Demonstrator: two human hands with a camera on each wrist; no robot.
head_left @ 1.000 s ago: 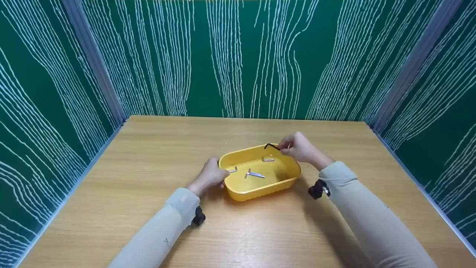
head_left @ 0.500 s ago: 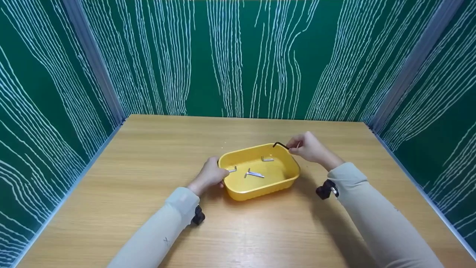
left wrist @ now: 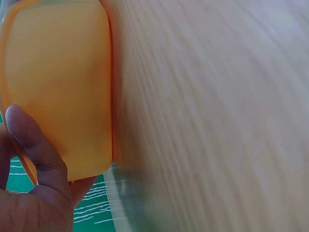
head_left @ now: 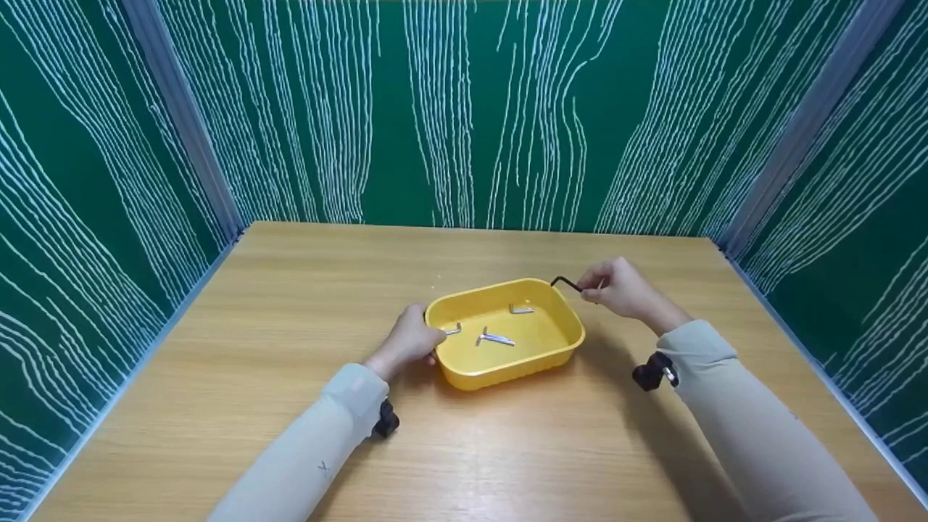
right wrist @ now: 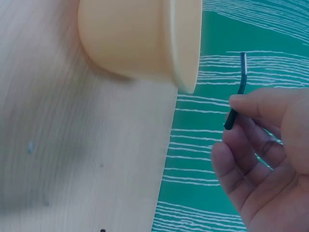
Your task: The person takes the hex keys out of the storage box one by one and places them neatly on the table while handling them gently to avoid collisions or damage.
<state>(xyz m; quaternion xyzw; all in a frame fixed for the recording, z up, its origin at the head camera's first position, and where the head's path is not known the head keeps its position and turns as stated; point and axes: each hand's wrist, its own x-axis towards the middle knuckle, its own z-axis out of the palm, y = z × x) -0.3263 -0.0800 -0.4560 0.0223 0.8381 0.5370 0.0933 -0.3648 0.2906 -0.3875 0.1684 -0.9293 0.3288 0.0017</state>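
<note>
A yellow plastic tub (head_left: 478, 380) stands on the table, turned slightly askew. My left hand (head_left: 409, 338) grips its left end, the thumb over the rim; the left wrist view shows the thumb against the tub's wall (left wrist: 63, 87). Just off the tub's far right corner, my right hand (head_left: 622, 290) pinches a black hex key (head_left: 565, 281) between thumb and fingers, held above the table. In the right wrist view the short bent end of the hex key (right wrist: 243, 67) points away from the hand. Several silver hex keys (head_left: 499, 339) lie on the tub's floor, one close to my left thumb.
The wooden table (head_left: 290, 290) reaches back to a green wall (head_left: 406, 145) with white wavy lines. Similar panels rise at both sides. A small dark camera (head_left: 656, 371) hangs from the right wrist, another camera (head_left: 386, 419) from the left.
My right hand has moved to the right with the black hex key, from over the tub to beyond its far right corner. The left hand and tub have hardly moved.
</note>
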